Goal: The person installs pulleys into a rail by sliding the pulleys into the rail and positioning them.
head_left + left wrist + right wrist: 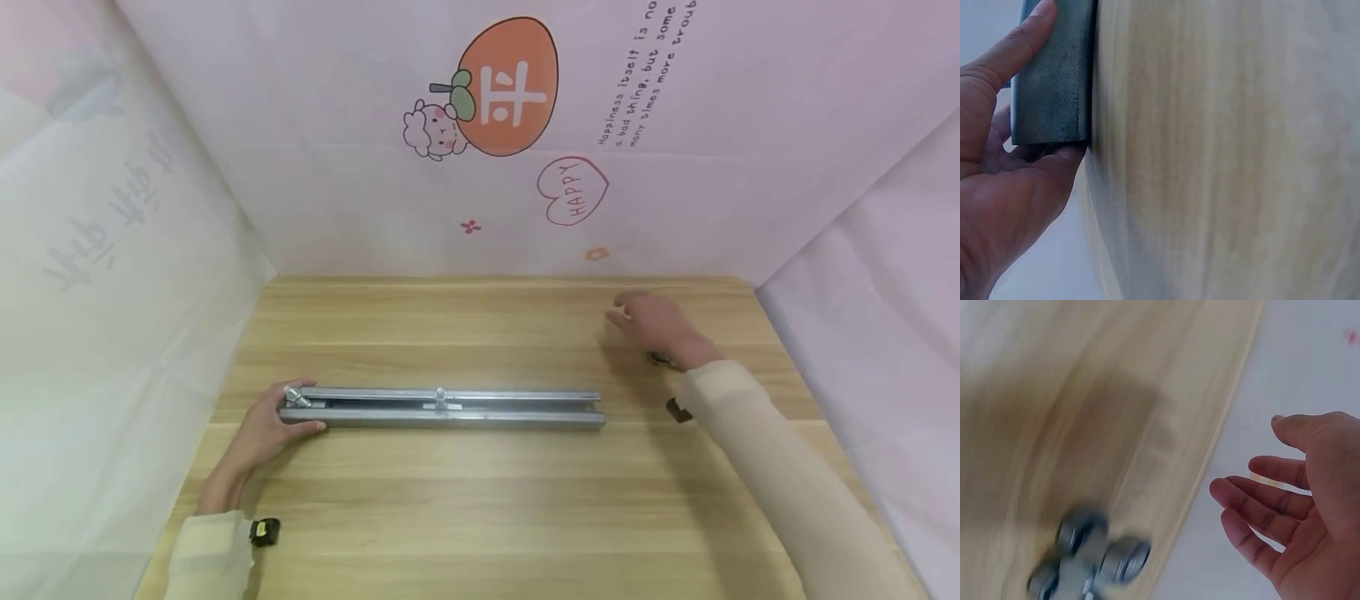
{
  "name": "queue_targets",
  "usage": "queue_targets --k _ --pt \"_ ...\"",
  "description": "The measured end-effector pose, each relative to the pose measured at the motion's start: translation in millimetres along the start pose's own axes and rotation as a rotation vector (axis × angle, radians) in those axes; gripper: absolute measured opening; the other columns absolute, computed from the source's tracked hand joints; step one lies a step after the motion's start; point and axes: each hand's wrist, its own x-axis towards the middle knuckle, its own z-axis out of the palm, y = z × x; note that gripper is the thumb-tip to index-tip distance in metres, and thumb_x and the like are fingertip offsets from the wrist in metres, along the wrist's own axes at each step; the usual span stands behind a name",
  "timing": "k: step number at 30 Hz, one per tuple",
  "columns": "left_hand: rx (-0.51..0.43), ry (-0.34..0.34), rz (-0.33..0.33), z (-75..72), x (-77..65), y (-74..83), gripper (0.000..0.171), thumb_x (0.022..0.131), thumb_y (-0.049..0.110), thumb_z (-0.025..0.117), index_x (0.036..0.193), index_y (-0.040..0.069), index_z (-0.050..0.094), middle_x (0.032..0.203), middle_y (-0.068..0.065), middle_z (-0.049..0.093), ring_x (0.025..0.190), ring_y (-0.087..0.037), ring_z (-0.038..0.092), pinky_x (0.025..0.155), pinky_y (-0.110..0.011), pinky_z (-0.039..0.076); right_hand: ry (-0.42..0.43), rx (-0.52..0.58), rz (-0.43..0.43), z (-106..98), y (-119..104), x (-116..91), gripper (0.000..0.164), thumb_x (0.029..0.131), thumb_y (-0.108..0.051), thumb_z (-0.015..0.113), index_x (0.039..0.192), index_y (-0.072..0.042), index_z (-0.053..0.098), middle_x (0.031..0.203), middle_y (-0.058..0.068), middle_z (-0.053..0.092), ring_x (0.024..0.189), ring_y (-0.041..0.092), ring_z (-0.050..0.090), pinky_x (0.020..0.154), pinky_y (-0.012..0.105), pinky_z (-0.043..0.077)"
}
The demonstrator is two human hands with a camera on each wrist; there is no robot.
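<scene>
A long grey metal channel rail [517, 419] lies across the wooden table with its slot facing up. My left hand [264, 427] grips its left end, thumb along the near side and fingers at the far side; the left wrist view shows the rail's side wall [1054, 81] under the thumb. A tilted bolt [297, 397] sticks out of the slot by this hand, and another bolt [441, 395] stands near the middle. Over the back right of the table, my right hand [656, 323] holds nothing, its fingers loosely bent. Below it is a blurred metal piece with several wheels [1085, 562].
The wooden table [465, 508] meets a printed white cloth [360, 208] at its back edge. More cloth hangs at the left and right sides. A small dark device [265, 532] sits at the left cuff, and another dark device [678, 409] at the right cuff.
</scene>
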Motion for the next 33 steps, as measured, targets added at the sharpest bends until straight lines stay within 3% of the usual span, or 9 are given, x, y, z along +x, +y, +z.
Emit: queue_targets --k 6,11,20,24,27,33 --pt "-0.003 0.004 -0.006 -2.3 -2.4 -1.4 0.086 0.069 0.041 0.083 0.142 0.01 0.049 0.147 -0.027 0.042 0.133 -0.049 0.035 0.108 -0.07 0.022 -0.056 0.004 0.136 -4 57 -2 0.054 0.099 -0.035 0.048 0.128 0.01 0.053 0.127 0.034 0.057 0.111 0.049 0.056 0.093 0.064 0.044" --pt "-0.005 0.001 0.004 -1.2 -0.2 -4.2 0.085 0.069 0.041 0.083 0.141 0.01 0.05 0.147 -0.026 0.043 0.132 -0.048 0.037 0.108 -0.069 0.023 -0.109 0.037 0.194 1 84 -10 0.051 0.098 -0.027 0.05 0.124 0.016 0.052 0.126 0.04 0.053 0.111 0.054 0.052 0.094 0.066 0.043" --pt "-0.011 0.013 0.005 0.9 2.5 -9.1 0.084 0.068 0.041 0.084 0.14 0.012 0.051 0.146 -0.024 0.044 0.131 -0.045 0.039 0.108 -0.068 0.025 -0.169 0.09 0.239 5 87 -15 0.055 0.096 -0.028 0.051 0.125 0.019 0.048 0.123 0.043 0.052 0.108 0.058 0.052 0.091 0.068 0.043" --pt "-0.015 0.009 0.004 1.0 4.1 -9.6 0.084 0.068 0.04 0.084 0.14 0.013 0.051 0.146 -0.023 0.044 0.132 -0.045 0.039 0.109 -0.067 0.024 -0.157 0.094 0.242 8 88 -14 0.042 0.093 -0.026 0.054 0.106 0.014 0.058 0.095 0.031 0.064 0.085 0.044 0.061 0.076 0.058 0.051" --pt "-0.019 0.007 0.004 0.6 4.4 -9.1 0.084 0.068 0.039 0.084 0.141 0.012 0.051 0.147 -0.023 0.044 0.132 -0.046 0.039 0.108 -0.068 0.024 -0.153 0.106 0.248 11 89 -13 0.033 0.091 -0.026 0.057 0.093 0.007 0.061 0.08 0.017 0.064 0.073 0.031 0.058 0.066 0.047 0.051" --pt "-0.026 0.001 0.005 0.4 5.1 -7.6 0.084 0.069 0.037 0.084 0.141 0.011 0.051 0.145 -0.024 0.044 0.131 -0.046 0.039 0.109 -0.067 0.024 -0.136 0.094 0.226 16 91 -12 0.037 0.089 -0.021 0.059 0.101 0.014 0.062 0.084 0.021 0.066 0.074 0.031 0.059 0.068 0.049 0.052"
